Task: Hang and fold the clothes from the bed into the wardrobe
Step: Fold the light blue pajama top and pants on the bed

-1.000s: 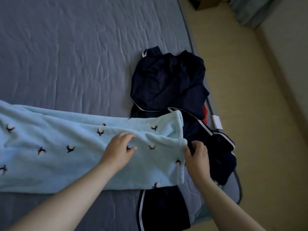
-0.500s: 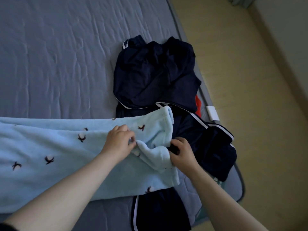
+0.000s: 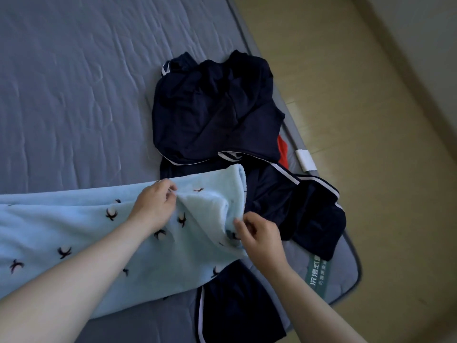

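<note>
Now, pale blue fleece garment, spread on bed beside navy clothes pile, end overlapping it. End flat a second ago, since lifted and turned back: left hand pinching raised fold, right hand pinching hem nearest pile. Folding likely just begun.

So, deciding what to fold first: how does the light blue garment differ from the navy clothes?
The light blue garment is pale with dark motifs; the navy clothes are dark with white trim. The light blue garment lies stretched out; the navy clothes sit heaped and crumpled. The left hand and right hand pinch the light blue garment; neither holds the navy clothes. Both lie on the grey mattress.
</note>
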